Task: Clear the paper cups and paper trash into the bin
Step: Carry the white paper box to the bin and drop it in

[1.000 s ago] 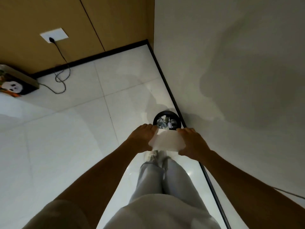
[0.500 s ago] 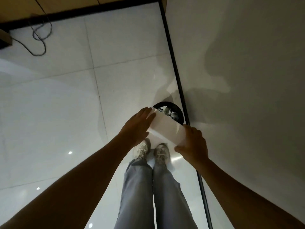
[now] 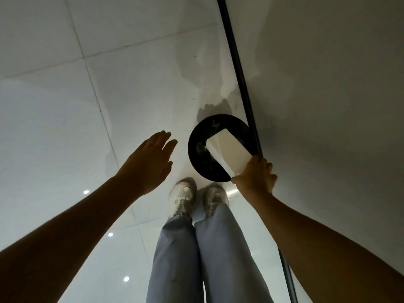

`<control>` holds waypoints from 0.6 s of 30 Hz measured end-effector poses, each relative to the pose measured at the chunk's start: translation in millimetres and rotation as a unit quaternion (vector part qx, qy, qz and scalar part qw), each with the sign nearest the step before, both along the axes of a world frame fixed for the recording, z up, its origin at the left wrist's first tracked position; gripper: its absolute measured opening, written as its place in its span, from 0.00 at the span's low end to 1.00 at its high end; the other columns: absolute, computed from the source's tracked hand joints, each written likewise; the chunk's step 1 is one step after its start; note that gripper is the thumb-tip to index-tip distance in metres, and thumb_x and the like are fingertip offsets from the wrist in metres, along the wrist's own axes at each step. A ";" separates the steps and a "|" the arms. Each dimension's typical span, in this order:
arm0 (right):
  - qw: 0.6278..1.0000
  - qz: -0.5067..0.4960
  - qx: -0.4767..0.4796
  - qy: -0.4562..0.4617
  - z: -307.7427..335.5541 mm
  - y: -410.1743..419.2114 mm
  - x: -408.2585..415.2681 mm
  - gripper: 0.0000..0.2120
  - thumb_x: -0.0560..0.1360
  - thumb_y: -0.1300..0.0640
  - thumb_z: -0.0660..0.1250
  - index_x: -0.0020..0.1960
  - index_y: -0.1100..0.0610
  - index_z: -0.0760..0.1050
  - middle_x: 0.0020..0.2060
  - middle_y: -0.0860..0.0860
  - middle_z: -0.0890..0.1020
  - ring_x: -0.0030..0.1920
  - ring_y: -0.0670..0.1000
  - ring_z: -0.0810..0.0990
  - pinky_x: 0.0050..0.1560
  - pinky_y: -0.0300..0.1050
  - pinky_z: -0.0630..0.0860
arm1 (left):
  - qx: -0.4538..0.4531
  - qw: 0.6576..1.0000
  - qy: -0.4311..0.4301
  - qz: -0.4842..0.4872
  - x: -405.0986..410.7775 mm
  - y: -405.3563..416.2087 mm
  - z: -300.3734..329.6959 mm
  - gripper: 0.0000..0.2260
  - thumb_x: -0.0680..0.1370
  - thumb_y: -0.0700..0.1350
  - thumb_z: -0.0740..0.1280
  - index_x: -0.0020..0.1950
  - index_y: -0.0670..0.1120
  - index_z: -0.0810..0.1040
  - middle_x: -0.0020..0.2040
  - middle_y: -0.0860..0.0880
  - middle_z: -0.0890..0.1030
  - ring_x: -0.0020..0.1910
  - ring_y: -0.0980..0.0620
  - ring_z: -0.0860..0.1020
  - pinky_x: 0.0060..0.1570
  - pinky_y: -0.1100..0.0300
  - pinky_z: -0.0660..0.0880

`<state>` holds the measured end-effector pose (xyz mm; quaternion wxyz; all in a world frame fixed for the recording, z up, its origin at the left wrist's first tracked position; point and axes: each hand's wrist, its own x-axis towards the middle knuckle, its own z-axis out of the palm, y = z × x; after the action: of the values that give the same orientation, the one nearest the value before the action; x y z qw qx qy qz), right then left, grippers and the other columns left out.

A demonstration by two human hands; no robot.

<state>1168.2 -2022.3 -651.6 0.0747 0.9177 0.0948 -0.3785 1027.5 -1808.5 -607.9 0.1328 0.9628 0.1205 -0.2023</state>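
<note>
A round black bin (image 3: 197,156) stands on the white tiled floor against the wall's black skirting. My right hand (image 3: 255,176) grips the near end of a white folded paper piece (image 3: 228,150), which slants over the bin's mouth with its far end inside the rim. My left hand (image 3: 150,162) hovers to the left of the bin with its fingers straight and holds nothing. Most of the bin's contents are hidden by the paper and the dark.
A white wall (image 3: 328,106) rises on the right behind the black skirting (image 3: 238,62). My own two feet in white shoes (image 3: 183,197) stand just in front of the bin. White floor tiles (image 3: 65,106) stretch to the left.
My left hand has let go of the white paper and moved off to the left. My right hand has tipped the paper down over the bin. The camera has dropped closer.
</note>
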 end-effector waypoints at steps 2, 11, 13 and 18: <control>1.000 0.011 -0.004 -0.001 -19.6 14.9 -0.3 0.41 0.69 0.46 0.74 0.73 0.59 0.57 0.69 0.58 0.67 0.69 0.59 0.65 0.64 0.55 0.67 | -0.009 1.000 0.000 0.016 -1.1 0.6 -16.3 0.24 0.73 0.42 0.72 0.67 0.37 0.73 0.66 0.35 0.73 0.66 0.36 0.72 0.61 0.45 0.71; 0.999 0.040 0.004 0.009 -57.2 40.1 -8.5 0.43 0.71 0.44 0.71 0.76 0.56 0.52 0.73 0.58 0.62 0.72 0.61 0.60 0.68 0.58 0.61 | -0.061 0.995 0.010 0.074 -14.1 -10.7 -42.5 0.22 0.72 0.40 0.73 0.64 0.36 0.75 0.64 0.34 0.74 0.63 0.35 0.75 0.56 0.44 0.75; 0.998 0.066 0.022 -0.011 -41.4 38.3 -11.1 0.40 0.71 0.47 0.70 0.75 0.55 0.54 0.71 0.58 0.64 0.71 0.60 0.61 0.68 0.58 0.63 | -0.067 0.995 0.010 0.079 -18.4 -11.9 -31.6 0.21 0.72 0.40 0.73 0.63 0.36 0.75 0.63 0.34 0.75 0.61 0.35 0.76 0.54 0.44 0.76; 0.983 0.157 0.093 -0.010 36.9 31.4 -25.3 0.33 0.74 0.49 0.68 0.74 0.54 0.57 0.71 0.56 0.66 0.70 0.58 0.66 0.67 0.54 0.68 | -0.076 0.990 0.010 0.116 -25.0 -19.6 37.5 0.22 0.76 0.42 0.69 0.68 0.39 0.71 0.69 0.37 0.70 0.68 0.37 0.70 0.64 0.47 0.70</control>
<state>1142.9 -1990.8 -614.7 0.0485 0.8979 0.2723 -0.3424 1002.5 -1828.1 -570.4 0.2268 0.9274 0.2167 -0.2040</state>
